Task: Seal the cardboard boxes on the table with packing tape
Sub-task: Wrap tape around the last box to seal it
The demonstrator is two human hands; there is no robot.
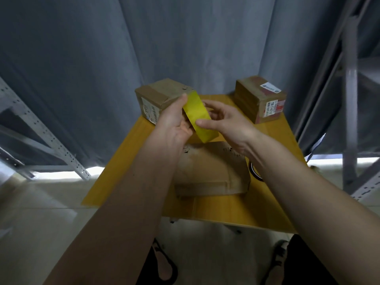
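Both hands [205, 122] gripping tape roll [198, 115], core hidden

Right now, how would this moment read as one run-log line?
left hand: grips tape roll | right hand: touches roll | nearest box: below hands, untaped

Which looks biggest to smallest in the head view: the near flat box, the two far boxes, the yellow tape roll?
1. Near flat box, though nearest the camera.
2. Far right box and far left box: look alike, unranked.
3. Yellow tape roll, held in both hands.
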